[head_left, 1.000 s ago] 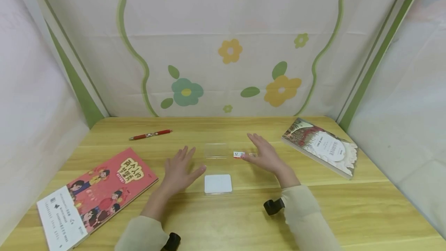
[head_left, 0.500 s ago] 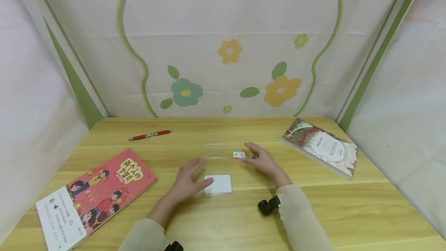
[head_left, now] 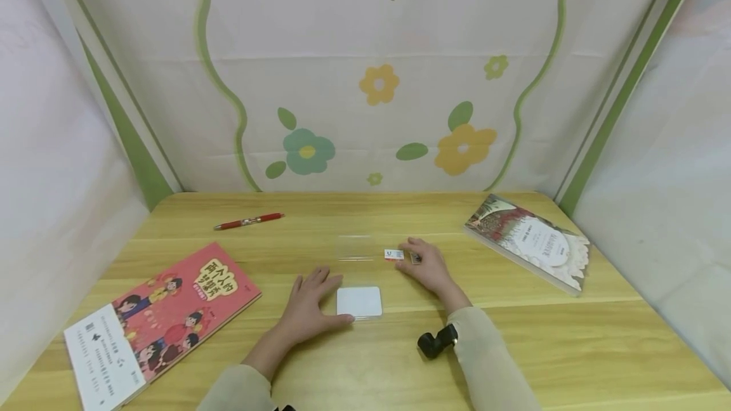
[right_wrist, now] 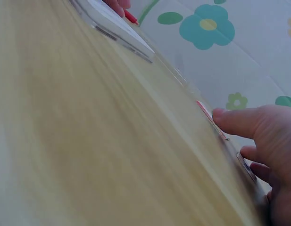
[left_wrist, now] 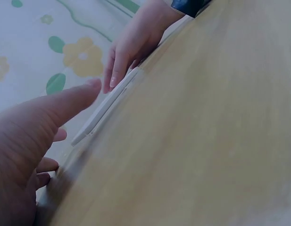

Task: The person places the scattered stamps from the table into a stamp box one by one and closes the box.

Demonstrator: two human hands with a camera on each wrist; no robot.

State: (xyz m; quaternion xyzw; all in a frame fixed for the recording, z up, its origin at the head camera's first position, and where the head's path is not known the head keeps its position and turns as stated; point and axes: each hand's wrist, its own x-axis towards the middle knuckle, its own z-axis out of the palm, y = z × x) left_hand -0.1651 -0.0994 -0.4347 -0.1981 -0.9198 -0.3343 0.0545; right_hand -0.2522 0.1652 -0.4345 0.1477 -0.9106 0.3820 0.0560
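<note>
Main item: a white slab [head_left: 358, 302], flat, smooth-faced, rounded at the corners, lying on the table [head_left: 394, 366], whose surface is pale wood-grain. A clear rim [right_wrist: 118, 39] shows along its lower edge; whether the slab sits in a clear tray or on one cannot be told.

At 12 o'clock from the slab, well apart from it, lies a transparent rectangular case [head_left: 355, 248], with wood grain visible through it.

At 1 o'clock, a small thin card [head_left: 393, 254], white and edged in red. Just beyond it, a small dark tile [head_left: 415, 259], partly covered by the right hand [head_left: 428, 269].

Left hand [head_left: 311, 306]: at 9 o'clock, fingers spread, thumb at the slab's near corner; contact cannot be confirmed. Right hand: at 2 o'clock, fingers bent, thumb apart from them and beside the card; touch on card or tile cannot be confirmed.

Periphery: red pen [head_left: 249, 222] at 10 o'clock; glossy red book [head_left: 188, 309] at 9; paperback [head_left: 528, 243] between 2 and 3; printed cloth [head_left: 354, 30] behind.
</note>
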